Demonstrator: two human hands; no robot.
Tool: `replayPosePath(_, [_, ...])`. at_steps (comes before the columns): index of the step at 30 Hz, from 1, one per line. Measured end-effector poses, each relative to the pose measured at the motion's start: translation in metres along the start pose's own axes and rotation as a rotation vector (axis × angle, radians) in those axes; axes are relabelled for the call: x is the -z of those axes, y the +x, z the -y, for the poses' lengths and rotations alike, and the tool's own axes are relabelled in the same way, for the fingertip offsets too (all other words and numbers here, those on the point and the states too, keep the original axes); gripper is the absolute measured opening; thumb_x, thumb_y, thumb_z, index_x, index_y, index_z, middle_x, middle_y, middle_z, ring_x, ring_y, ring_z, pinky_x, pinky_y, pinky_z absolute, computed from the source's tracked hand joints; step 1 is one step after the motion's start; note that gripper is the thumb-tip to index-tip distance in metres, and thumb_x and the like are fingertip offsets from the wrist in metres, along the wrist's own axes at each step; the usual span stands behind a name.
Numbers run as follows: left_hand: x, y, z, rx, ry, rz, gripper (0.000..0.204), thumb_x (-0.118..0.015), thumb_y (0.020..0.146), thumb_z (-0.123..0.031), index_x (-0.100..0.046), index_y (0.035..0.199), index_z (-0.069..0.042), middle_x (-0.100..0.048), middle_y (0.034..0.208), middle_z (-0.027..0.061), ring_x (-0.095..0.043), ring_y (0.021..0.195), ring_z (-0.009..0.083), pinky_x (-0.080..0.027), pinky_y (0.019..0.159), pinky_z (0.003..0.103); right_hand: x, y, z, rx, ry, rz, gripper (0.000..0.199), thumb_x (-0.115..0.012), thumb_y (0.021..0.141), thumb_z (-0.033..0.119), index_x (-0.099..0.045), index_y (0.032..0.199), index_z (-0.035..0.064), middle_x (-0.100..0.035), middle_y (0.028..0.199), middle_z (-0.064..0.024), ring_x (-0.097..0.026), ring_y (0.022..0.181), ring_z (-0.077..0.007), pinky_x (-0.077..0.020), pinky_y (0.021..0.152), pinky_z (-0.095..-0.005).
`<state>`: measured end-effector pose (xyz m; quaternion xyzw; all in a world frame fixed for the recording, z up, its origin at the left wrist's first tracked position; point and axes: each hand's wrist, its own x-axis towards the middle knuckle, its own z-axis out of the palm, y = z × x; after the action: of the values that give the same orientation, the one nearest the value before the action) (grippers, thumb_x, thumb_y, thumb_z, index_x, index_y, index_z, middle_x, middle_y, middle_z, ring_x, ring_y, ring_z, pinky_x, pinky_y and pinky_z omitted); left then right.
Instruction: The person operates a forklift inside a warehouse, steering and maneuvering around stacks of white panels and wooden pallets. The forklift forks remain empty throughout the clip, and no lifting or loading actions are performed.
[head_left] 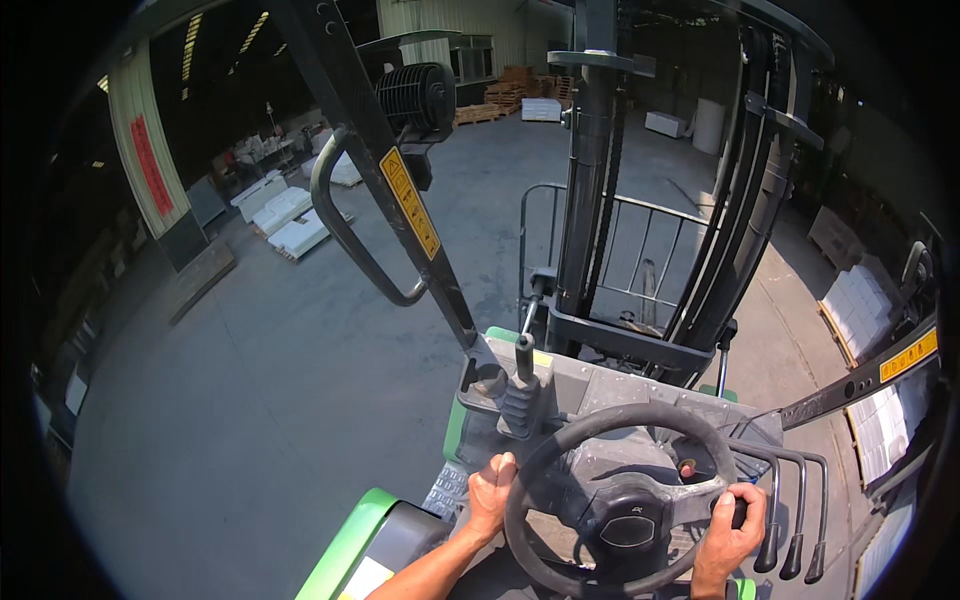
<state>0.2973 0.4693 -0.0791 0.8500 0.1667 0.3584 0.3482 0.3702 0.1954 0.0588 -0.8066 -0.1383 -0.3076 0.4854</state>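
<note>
I sit at the controls of a green and grey forklift. The black steering wheel is in front of me at lower right. My right hand is closed round the black spinner knob on the wheel's right side. Beside the wheel's left rim, my left hand is curled closed, thumb upward; what its fingers hold, if anything, is hidden. An upright lever with a ribbed rubber boot stands ahead of that hand. Several black control levers hang just right of my right hand.
The mast and load guard rise ahead. A grab handle is on the left post. White stacked loads lie on the grey floor at left; wrapped stacks stand at right. Wooden pallets are far back.
</note>
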Motion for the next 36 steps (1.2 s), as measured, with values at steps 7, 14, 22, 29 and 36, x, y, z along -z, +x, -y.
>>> replayPosePath(7, [0.007, -0.002, 0.026, -0.106, 0.051, -0.047, 0.012, -0.063, 0.084, -0.002, -0.052, 0.09, -0.001, -0.059, 0.076, 0.0108, -0.062, 0.059, 0.0284, -0.049, 0.047, 0.035, 0.018, -0.083, -0.011, 0.063, -0.188, 0.107, 0.007, -0.066, 0.088, -0.001, -0.064, 0.094, -0.0011, -0.065, 0.088, -0.0109, -0.061, 0.079, -0.0199, -0.0523, 0.07, -0.0335])
replayPosePath(14, [-0.005, 0.018, 0.054, -0.111, 0.065, 0.06, 0.01, -0.062, 0.085, -0.002, -0.053, 0.086, -0.001, -0.055, 0.071, 0.0108, -0.06, 0.056, 0.0283, -0.046, 0.046, 0.036, -0.005, -0.08, -0.016, -0.04, -0.142, 0.064, 0.021, -0.073, 0.078, 0.003, -0.064, 0.097, 0.0024, -0.064, 0.093, -0.0116, -0.062, 0.087, -0.0292, -0.0497, 0.08, -0.0401])
replayPosePath(22, [-0.01, 0.089, 0.033, 0.158, -0.313, 0.219, 0.039, -0.046, 0.1, -0.028, -0.06, 0.078, 0.001, -0.062, 0.071, 0.0135, -0.057, 0.057, 0.0258, -0.046, 0.056, 0.036, -0.04, -0.016, -0.031, -0.114, -0.22, -0.032, 0.009, -0.064, 0.093, 0.002, -0.063, 0.101, -0.0021, -0.064, 0.089, -0.0109, -0.061, 0.078, -0.0206, -0.0526, 0.07, -0.0328])
replayPosePath(29, [-0.067, 0.035, 0.059, 0.849, -1.152, 0.042, 0.062, -0.029, 0.103, -0.053, -0.064, 0.084, -0.007, -0.057, 0.063, 0.0018, -0.051, 0.054, 0.013, -0.04, 0.051, 0.026, -0.082, 0.037, 0.006, -0.115, -0.009, 0.087, 0.014, -0.068, 0.09, 0.004, -0.063, 0.102, 0.0004, -0.063, 0.094, -0.0087, -0.06, 0.082, -0.0168, -0.0522, 0.073, -0.0302])
replayPosePath(36, [-0.155, -0.1, 0.045, 1.237, -1.174, 0.268, 0.054, -0.033, 0.102, -0.047, -0.064, 0.084, -0.007, -0.058, 0.063, 0.0027, -0.052, 0.054, 0.014, -0.041, 0.05, 0.027, -0.111, 0.058, 0.037, 0.183, 0.082, 0.162, 0.019, -0.067, 0.072, -0.005, -0.059, 0.088, 0.0014, -0.058, 0.084, -0.0099, -0.058, 0.078, -0.0252, -0.0462, 0.073, -0.0367])
